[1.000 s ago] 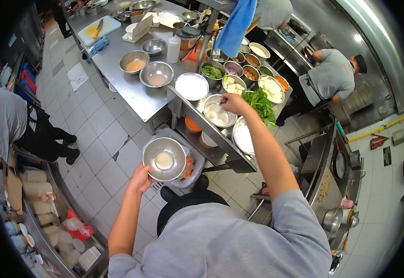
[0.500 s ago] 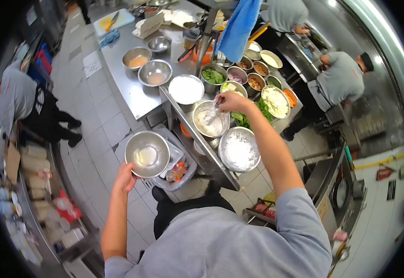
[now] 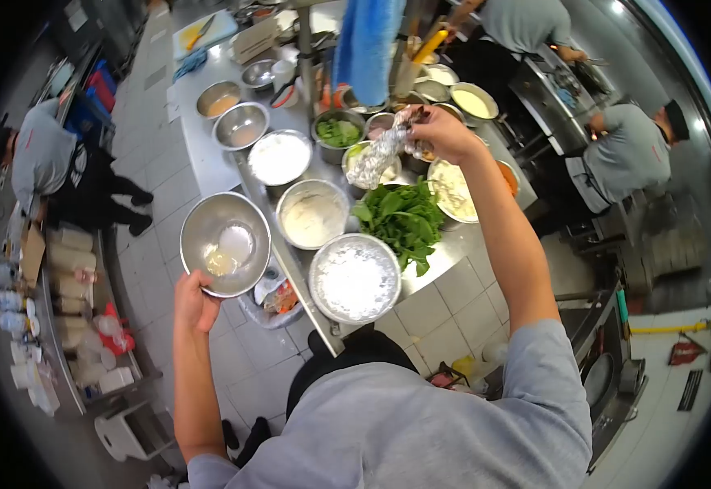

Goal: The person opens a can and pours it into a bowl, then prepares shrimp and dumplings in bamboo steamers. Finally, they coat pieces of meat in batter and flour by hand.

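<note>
My left hand (image 3: pixel 196 301) grips the near rim of a steel bowl (image 3: pixel 245 277) with a little pale liquid and a yellowish lump at its bottom. My right hand (image 3: pixel 441 132) is closed on the upper end of a foil-like silvery bundle (image 3: pixel 378 159), which hangs tilted over the counter. Below the bundle sit a bowl of pale creamy mix (image 3: pixel 313 216) and a bowl of white powder (image 3: pixel 355 279). Beside them lies a bunch of leafy greens (image 3: pixel 404 218). Another bowl of white powder (image 3: pixel 280 157) stands behind.
Bowls of chopped greens (image 3: pixel 338 132), white crumbles (image 3: pixel 455 192) and yellow liquid (image 3: pixel 473 102) crowd the counter. A blue cloth (image 3: pixel 368 53) hangs above. A bin (image 3: pixel 276 316) stands below the counter. One person (image 3: pixel 46 155) is at left, two people (image 3: pixel 629 147) at right.
My right hand has lifted the silvery bundle up and out of the creamy bowl. My left hand has moved the steel bowl slightly left and up. The view has shifted closer over the counter.
</note>
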The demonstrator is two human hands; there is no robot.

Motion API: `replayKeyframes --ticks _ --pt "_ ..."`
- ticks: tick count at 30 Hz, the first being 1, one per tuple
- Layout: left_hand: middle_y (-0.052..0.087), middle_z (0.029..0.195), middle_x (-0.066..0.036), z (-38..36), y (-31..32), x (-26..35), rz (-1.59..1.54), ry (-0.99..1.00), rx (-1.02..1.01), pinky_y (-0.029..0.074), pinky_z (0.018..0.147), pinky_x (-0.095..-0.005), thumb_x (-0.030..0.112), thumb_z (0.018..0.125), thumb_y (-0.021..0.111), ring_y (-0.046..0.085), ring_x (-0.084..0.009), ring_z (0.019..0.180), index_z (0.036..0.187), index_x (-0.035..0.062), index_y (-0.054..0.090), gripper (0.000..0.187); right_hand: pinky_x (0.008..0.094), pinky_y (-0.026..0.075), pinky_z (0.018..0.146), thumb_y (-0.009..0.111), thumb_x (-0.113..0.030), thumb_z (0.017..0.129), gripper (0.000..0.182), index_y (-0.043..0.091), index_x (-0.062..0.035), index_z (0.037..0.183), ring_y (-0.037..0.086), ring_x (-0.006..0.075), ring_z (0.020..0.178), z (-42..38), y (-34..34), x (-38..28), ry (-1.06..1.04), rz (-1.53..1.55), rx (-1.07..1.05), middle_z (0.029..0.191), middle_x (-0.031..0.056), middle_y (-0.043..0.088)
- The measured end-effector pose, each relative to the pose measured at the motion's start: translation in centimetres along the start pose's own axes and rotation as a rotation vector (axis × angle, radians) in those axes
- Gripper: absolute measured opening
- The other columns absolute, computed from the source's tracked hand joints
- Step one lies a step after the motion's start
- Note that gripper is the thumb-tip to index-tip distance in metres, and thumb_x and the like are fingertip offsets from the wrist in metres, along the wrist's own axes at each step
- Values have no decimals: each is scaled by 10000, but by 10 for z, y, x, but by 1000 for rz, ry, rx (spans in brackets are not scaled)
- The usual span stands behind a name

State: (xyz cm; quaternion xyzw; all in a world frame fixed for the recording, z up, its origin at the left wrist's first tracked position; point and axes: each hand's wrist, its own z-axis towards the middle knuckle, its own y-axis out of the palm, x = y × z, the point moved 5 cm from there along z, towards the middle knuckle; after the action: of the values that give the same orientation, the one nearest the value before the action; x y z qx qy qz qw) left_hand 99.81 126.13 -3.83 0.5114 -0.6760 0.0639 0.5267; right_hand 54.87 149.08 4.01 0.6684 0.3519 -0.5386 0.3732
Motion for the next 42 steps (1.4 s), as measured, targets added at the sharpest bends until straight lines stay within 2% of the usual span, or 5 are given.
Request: replayKeyframes --ticks 19,29,37,40,42 --pt "602 1142 -154 -63 89 -66 -71 100 464 585 822 -464 -8 707 461 640 -301 1015 1181 -53 531 481 307 508 671 695 -98 746 205 671 -30 937 615 168 680 103 -441 -29 -133 -1028 553 760 96 658" --pt "629 1117 -146 -44 156 -88 -76 129 466 573 837 -421 0 710 483 656 -280 979 1100 -48 562 401 386 529 748 668 -167 734 251 724 -96 968 669 280 807 138 -438 111 159 -1297 21 902 139 712" --pt "639 1122 -147 -32 175 -95 -109 105 437 553 871 -399 -4 703 476 650 -267 1005 1099 -69 571 413 287 512 572 677 -16 750 248 660 -65 993 591 109 653 135 -480 20 187 -597 163 829 3 633" --pt "640 1121 -145 -35 189 -101 -110 84 403 554 870 -393 -5 704 472 648 -264 1015 1097 -66 574 410 316 515 580 693 -39 735 217 672 -62 950 592 120 654 152 -504 63 269 -766 246 776 8 626" --pt "639 1121 -142 -35 196 -104 -113 84 431 555 866 -389 -8 706 470 648 -261 1014 1104 -64 571 415 391 537 629 649 -68 742 148 674 -23 880 664 285 692 156 -493 82 132 -1223 372 773 153 671"
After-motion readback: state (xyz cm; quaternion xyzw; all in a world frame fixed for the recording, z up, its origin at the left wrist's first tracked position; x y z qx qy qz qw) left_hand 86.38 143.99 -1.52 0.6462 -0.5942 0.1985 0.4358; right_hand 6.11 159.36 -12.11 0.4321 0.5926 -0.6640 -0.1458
